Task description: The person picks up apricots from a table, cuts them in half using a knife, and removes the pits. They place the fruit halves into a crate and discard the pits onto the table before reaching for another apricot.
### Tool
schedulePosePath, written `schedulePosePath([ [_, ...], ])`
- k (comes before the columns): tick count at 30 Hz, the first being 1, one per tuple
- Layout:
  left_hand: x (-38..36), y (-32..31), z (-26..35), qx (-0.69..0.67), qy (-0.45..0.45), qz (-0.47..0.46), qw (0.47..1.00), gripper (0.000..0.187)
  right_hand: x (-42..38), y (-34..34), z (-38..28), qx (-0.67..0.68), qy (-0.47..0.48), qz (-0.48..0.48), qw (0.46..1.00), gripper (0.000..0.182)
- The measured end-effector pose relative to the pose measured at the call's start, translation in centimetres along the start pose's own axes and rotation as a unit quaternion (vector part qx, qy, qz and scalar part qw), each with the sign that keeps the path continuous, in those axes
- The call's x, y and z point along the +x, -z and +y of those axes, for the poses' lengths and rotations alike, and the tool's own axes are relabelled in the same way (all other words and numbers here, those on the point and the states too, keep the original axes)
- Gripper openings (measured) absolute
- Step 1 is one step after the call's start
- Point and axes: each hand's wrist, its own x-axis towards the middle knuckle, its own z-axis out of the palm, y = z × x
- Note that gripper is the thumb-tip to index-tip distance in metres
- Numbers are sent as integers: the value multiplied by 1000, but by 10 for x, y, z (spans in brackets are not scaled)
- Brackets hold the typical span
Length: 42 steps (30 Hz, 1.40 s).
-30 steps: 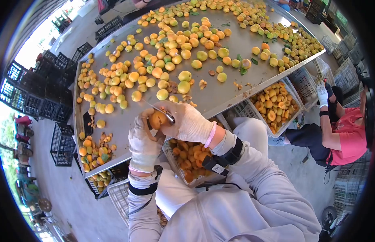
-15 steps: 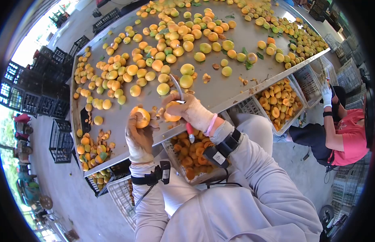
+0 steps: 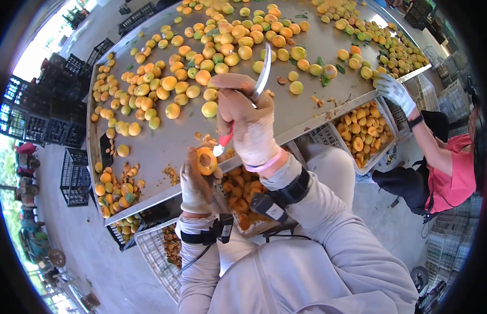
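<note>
My left hand (image 3: 195,180), in a partly fingerless white glove, is closed around a cut apricot half (image 3: 206,160) at the table's near edge. The cut face with its hollow shows. Higher up, over the table, my right hand (image 3: 246,112) is closed on a curved knife (image 3: 264,73). Its blade points up and away, and the red handle end shows below the palm. Whether those fingers also touch an apricot is hidden. Directly beneath the hands stands a crate of apricot halves (image 3: 247,196). Whole apricots (image 3: 172,111) lie just beyond my right hand.
The metal table (image 3: 301,112) carries many whole apricots, leaves and scraps. A second crate of halves (image 3: 362,137) stands to the right. There a person in a pink shirt (image 3: 452,170) reaches a gloved hand (image 3: 394,91) onto the table. Black crates (image 3: 75,175) stand left.
My right hand has moved up and away over the table with the knife; the half seen at it before is out of sight. My left hand has come nearer with its half. The co-worker's hand reached the table.
</note>
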Motion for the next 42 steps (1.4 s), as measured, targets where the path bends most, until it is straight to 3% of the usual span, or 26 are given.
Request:
schedulePosePath([
  [4, -7, -6, 4, 16, 4, 14, 1000, 45, 0, -9, 18, -66, 53, -9, 996, 13],
  [7, -16, -22, 9, 87, -73, 34, 993, 34, -1, -8, 22, -88, 63, -30, 994, 14],
  [10, -14, -24, 13, 119, -66, 41, 990, 31, 3, -5, 18, -113, 53, -70, 990, 14],
  [14, -14, -24, 19, 98, -13, 18, 995, 33, 22, 6, 18, 61, -125, -95, 986, 16],
  [17, -8, -18, 22, 31, 50, -23, 998, 37, 32, 25, 37, 147, -132, -25, 980, 14],
  [20, 8, 6, 9, -23, 102, -141, 985, 38, 39, 47, 63, 218, -168, 28, 961, 12],
  [22, 14, 1, -3, -79, 125, -122, 982, 40, 39, 46, 75, 279, -210, 65, 935, 11],
  [23, 18, -5, -4, -106, 134, -113, 979, 41, 40, 48, 77, 237, -180, 82, 951, 9],
  [26, 24, -15, 7, -48, 9, 33, 998, 46, 54, 42, 50, 200, -70, 92, 973, 11],
  [30, 22, -9, 14, -32, 17, 2, 999, 51, 43, 23, 31, 99, -26, 44, 994, 15],
  [31, 17, -19, 12, -45, 8, 45, 998, 46, 37, 19, 33, 97, -9, 27, 995, 14],
  [37, 14, -22, 7, 119, -18, 73, 990, 34, 22, 15, 36, 34, -20, -15, 999, 19],
  [38, 13, -24, 8, 87, -10, 68, 994, 34, 22, 16, 39, 39, -15, -26, 999, 18],
  [42, 14, -26, 7, -27, 52, 43, 997, 37, 32, 38, 57, 147, -98, 86, 980, 16],
])
